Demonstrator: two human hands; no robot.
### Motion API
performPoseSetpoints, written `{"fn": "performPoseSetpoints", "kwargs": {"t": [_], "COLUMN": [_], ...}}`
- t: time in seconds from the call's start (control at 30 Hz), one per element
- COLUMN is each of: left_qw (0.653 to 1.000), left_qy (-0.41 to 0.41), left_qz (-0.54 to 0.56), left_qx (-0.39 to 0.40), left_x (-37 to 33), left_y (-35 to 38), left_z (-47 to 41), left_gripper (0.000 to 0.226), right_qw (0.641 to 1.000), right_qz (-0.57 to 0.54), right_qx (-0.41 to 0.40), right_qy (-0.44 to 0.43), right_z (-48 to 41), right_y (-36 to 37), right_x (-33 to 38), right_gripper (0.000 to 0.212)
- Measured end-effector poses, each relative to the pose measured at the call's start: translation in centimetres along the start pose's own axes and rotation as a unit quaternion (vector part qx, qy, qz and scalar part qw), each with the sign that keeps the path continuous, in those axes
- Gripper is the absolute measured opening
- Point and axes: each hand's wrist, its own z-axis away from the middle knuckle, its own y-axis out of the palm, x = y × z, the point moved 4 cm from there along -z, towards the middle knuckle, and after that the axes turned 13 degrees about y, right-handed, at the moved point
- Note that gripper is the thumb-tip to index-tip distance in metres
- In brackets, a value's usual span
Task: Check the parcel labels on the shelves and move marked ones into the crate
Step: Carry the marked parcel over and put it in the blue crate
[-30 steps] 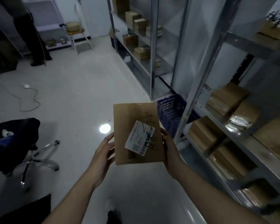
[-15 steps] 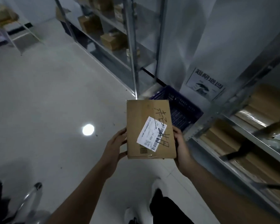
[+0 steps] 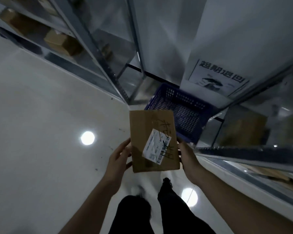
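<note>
Single head-worn wide-angle view only. Looks forward and steeply down at the floor point(image 3: 41, 149), close above the parcel point(image 3: 139, 132), with the crate point(image 3: 184, 112) just beyond and shelves point(image 3: 98, 54) at left and right.

a plain brown cardboard parcel point(image 3: 140, 129) carries a white label point(image 3: 156, 146) printed with fine black text and a black barcode, and black handwritten strokes run across both cardboard and label. the crate point(image 3: 184, 105) is deep blue, its walls and base patterned with a regular grid of small holes, and the sign point(image 3: 218, 76) is white with bold black characters. the floor point(image 3: 41, 115) is glossy pale grey with two bright white round reflections; the shelf frames point(image 3: 95, 53) are silver-grey, the boxes point(image 3: 63, 41) on them brown, the trousers point(image 3: 176, 208) black.
</note>
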Motion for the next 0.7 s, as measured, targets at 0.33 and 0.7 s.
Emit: {"fn": "performPoseSetpoints", "kwargs": {"t": [0.33,0.7], "left_qw": [0.978,0.947], "left_qy": [-0.044,-0.137], "left_qz": [-0.083,-0.179], "left_qx": [0.188,0.229], "left_x": [1.6,23.6], "left_y": [8.6,18.1], "left_z": [-28.6,-57.8], "left_gripper": [0.030,0.067], "right_qw": [0.962,0.960], "right_qz": [-0.206,-0.183], "right_qx": [-0.160,-0.192], "right_qy": [0.083,0.093], "right_z": [-17.4,-51.3], "right_y": [-1.5,-4.6], "right_x": [7.7,7.6], "right_gripper": [0.031,0.039]}}
